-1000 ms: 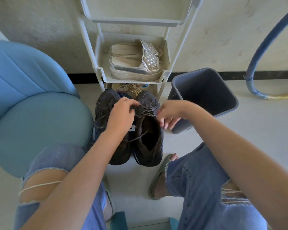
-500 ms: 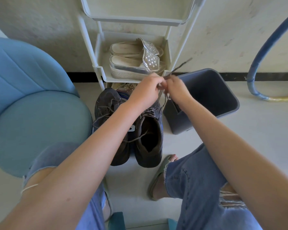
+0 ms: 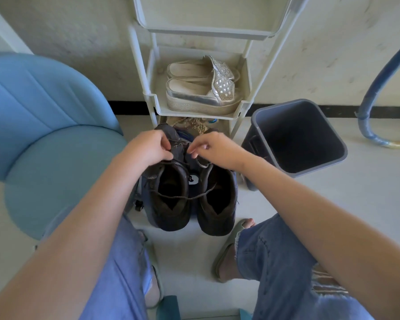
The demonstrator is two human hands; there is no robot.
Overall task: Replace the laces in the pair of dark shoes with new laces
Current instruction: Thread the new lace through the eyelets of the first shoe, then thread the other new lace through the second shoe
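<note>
Two dark brown shoes stand side by side on the floor, heels toward me: the left shoe [image 3: 166,204] and the right shoe [image 3: 217,202]. A worn dark lace [image 3: 189,197] trails loose across both openings. My left hand [image 3: 148,147] lies on the laced front of the left shoe, fingers curled and pinching at its lace. My right hand [image 3: 214,146] hovers over the gap between the shoes, thumb and forefinger pinched together near the left shoe's tongue; what they hold is too small to tell. The toes of both shoes are hidden under my hands.
A white rack [image 3: 153,98] stands behind the shoes with silver platform sandals [image 3: 201,88] on its shelf. A grey bin [image 3: 333,139] sits on the right, a blue padded chair [image 3: 56,146] on the left. My knees in torn jeans flank the shoes.
Both hands came down from beside the rack, where they held a lace up, back to the front of the left shoe. The camera moved closer.
</note>
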